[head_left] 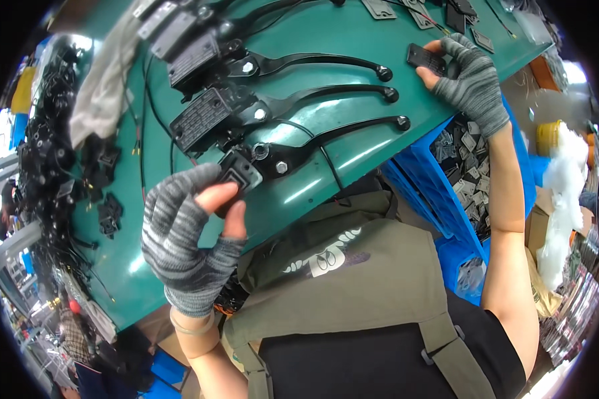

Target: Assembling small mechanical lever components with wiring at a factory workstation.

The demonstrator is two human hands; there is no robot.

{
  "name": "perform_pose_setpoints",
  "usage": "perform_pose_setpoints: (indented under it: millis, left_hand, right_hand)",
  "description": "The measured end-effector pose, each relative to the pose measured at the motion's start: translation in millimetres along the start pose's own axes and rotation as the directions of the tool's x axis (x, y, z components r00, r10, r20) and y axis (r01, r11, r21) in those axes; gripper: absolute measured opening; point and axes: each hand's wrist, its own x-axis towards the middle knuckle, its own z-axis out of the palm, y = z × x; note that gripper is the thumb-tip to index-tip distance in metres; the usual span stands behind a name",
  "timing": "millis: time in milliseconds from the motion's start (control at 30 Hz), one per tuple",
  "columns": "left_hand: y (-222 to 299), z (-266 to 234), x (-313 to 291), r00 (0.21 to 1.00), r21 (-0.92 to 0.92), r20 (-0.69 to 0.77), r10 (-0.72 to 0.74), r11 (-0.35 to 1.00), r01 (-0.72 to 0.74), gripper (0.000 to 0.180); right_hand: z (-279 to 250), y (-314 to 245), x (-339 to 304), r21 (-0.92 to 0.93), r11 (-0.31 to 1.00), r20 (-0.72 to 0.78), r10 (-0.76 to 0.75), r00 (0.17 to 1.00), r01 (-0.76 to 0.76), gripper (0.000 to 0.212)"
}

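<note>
My left hand [188, 239], in a grey striped fingerless glove, grips the nearest brake lever assembly [293, 154] by its small black reservoir. The reservoir's top shows a dark recessed rectangle, and its black lever points right. Some of my left fingers are hidden behind it. Out at the far right of the table, my right hand [474, 78], gloved alike, pinches a flat black rectangular cover [427, 58]. Beyond the held assembly lie more brake lever assemblies in a row; the second one [203, 120] has a black cover on its reservoir.
A blue crate [439, 189] full of small plates stands beside the green table [353, 159], below my right forearm. Loose plates [419, 13] and wires lie at the far edge. Black parts [53, 153] are heaped at left near a grey cloth [106, 86].
</note>
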Motion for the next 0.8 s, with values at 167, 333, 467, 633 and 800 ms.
perform_pose_setpoints:
  millis: [167, 333, 467, 633, 800]
  left_hand:
    - [-3.8, 1.4, -5.1, 0.999, 0.023, -0.040, -0.028, 0.999, 0.029, 0.026]
    - [-7.5, 6.4, -10.5, 0.992, -0.041, -0.033, -0.121, 0.992, 0.119, 0.028]
    - [-14.2, 9.6, -21.7, 0.978, -0.220, 0.083, -0.189, 0.954, 0.203, 0.038]
    - [-26.8, 16.7, -21.3, 0.992, -0.357, 0.115, -0.058, 0.929, 0.096, 0.035]
    - [-22.6, 22.5, -22.9, 0.988, -0.436, 0.072, -0.140, 0.886, 0.157, 0.053]
  right_hand:
    - [1.5, 5.2, -4.1, -0.061, 0.998, -0.046, 0.020, 0.999, -0.023, 0.043]
    - [-3.1, 1.3, -9.0, 0.211, 0.978, -0.181, 0.032, 0.983, 0.007, 0.035]
    - [-14.4, -43.6, -10.3, 0.361, 0.924, -0.245, -0.039, 0.969, 0.128, 0.036]
    - [1.2, -92.4, 4.4, 0.291, 0.910, -0.162, -0.259, 0.952, 0.297, 0.039]
    - [29.8, -111.7, 11.3, 0.474, 0.783, -0.078, -0.418, 0.905, 0.402, 0.037]
